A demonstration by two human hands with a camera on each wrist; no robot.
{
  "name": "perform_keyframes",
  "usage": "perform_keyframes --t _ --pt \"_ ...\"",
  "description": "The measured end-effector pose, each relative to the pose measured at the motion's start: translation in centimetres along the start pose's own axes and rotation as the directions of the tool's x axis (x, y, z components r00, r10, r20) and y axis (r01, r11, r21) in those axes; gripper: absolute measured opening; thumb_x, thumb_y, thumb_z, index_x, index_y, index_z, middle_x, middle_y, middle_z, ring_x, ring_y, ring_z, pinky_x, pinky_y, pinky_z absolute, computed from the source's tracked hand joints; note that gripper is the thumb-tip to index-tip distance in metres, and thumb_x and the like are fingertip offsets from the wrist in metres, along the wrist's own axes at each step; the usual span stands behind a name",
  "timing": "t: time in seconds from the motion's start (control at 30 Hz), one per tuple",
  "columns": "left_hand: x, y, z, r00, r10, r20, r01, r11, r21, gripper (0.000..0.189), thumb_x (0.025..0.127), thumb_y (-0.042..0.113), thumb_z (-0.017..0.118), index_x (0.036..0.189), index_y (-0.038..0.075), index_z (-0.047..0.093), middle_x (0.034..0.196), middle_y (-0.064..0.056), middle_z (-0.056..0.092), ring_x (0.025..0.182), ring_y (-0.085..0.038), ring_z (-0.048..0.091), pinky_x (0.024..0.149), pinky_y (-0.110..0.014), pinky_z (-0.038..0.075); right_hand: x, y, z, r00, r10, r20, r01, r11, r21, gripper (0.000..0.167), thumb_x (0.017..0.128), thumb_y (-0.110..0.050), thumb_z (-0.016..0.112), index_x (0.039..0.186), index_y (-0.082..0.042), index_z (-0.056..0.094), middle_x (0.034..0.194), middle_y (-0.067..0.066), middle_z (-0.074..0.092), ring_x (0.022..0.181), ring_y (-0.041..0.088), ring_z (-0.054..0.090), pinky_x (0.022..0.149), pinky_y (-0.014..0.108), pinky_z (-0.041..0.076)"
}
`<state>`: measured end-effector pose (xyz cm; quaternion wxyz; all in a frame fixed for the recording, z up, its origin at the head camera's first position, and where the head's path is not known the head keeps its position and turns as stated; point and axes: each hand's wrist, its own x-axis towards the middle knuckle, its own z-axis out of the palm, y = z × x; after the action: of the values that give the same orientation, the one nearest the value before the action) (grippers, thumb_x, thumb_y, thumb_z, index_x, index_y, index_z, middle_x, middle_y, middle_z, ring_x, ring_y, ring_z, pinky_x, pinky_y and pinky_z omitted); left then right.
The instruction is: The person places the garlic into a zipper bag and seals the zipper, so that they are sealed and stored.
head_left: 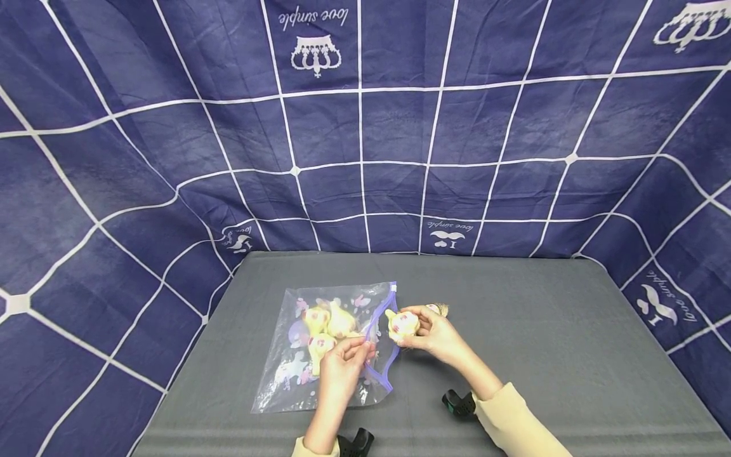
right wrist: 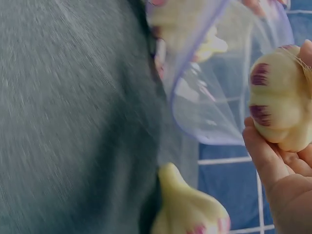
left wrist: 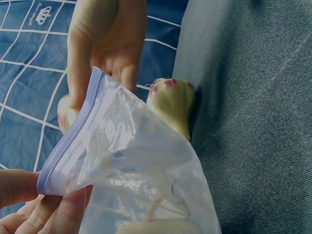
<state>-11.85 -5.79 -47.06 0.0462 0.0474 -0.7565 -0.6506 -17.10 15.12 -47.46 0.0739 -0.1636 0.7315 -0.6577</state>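
A clear zip bag (head_left: 273, 384) with a purple zip edge and printed animal shapes lies on the grey table, its mouth spread toward the right. Inside it are 3 pale garlic bulbs (head_left: 341, 322) with purple marks. My left hand (head_left: 344, 363) pinches the near lip of the mouth between thumb and fingers, seen closely in the left wrist view. At the mouth, my right hand (head_left: 436, 335) grips a garlic bulb (head_left: 403, 324), stem toward the bag. Another garlic bulb (right wrist: 192, 209) lies on the table beside the right hand, mostly hidden behind it in the head view.
The grey table (head_left: 542, 355) extends on both sides of the bag. A blue cloth (head_left: 394, 127) with white grid lines hangs behind it and along both sides. Black wrist devices (head_left: 459, 404) sit at the sleeve cuffs.
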Motion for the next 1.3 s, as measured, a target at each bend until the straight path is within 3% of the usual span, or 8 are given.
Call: perform_keyframes --t 0.3,0.7,0.97,1.17,1.3 --pt "-0.1 0.3 0.1 1.0 0.012 0.015 -0.012 1.0 0.004 0.021 0.089 0.008 0.068 0.104 -0.007 0.069 0.092 -0.02 0.075 0.081 -0.025 0.076 0.068 -0.017 0.058 1.1 1.1 1.6 0.996 0.042 0.073 -0.044 0.999 0.019 0.059 0.078 0.005 0.076 0.127 0.019 0.046 0.114 0.03 0.062 0.094 0.007 0.062 0.078 0.018 0.056" --pt "-0.1 0.5 0.0 0.999 0.04 0.003 -0.04 0.999 0.019 0.021 0.089 0.011 0.071 0.102 -0.005 0.071 0.09 -0.018 0.076 0.08 -0.024 0.076 0.064 -0.014 0.054 2.5 2.6 3.2 0.989 0.074 0.124 -0.058 0.99 -0.125 0.061 0.077 -0.006 0.083 0.125 0.014 0.051 0.111 0.023 0.067 0.099 0.015 0.065 0.079 0.019 0.055" --pt "-0.1 0.4 0.0 0.998 0.057 0.012 -0.057 0.998 0.016 0.022 0.089 0.011 0.072 0.102 -0.006 0.071 0.088 -0.019 0.076 0.079 -0.023 0.076 0.066 -0.015 0.056 3.2 3.0 4.0 0.987 0.058 0.147 -0.025 0.975 -0.219 0.06 0.076 -0.009 0.082 0.123 0.014 0.052 0.105 0.018 0.069 0.092 0.009 0.064 0.075 0.018 0.054" --pt "-0.2 0.2 0.0 0.997 0.072 0.007 -0.072 0.997 0.013 0.021 0.088 0.008 0.071 0.102 -0.007 0.07 0.088 -0.02 0.075 0.078 -0.023 0.076 0.068 -0.017 0.057 3.8 3.6 4.8 0.986 0.054 0.154 -0.007 0.957 -0.291 0.047 0.073 -0.009 0.082 0.111 0.007 0.059 0.092 0.005 0.068 0.078 0.0 0.057 0.069 0.014 0.049" --pt "-0.2 0.2 0.0 0.998 0.058 0.018 -0.058 0.998 0.001 0.022 0.088 0.009 0.071 0.103 -0.007 0.069 0.089 -0.019 0.075 0.079 -0.023 0.076 0.069 -0.016 0.057 4.1 3.8 5.5 0.988 0.03 0.15 0.025 0.935 -0.353 0.047 0.07 -0.008 0.082 0.11 0.006 0.061 0.087 0.004 0.069 0.074 0.003 0.056 0.067 0.016 0.049"
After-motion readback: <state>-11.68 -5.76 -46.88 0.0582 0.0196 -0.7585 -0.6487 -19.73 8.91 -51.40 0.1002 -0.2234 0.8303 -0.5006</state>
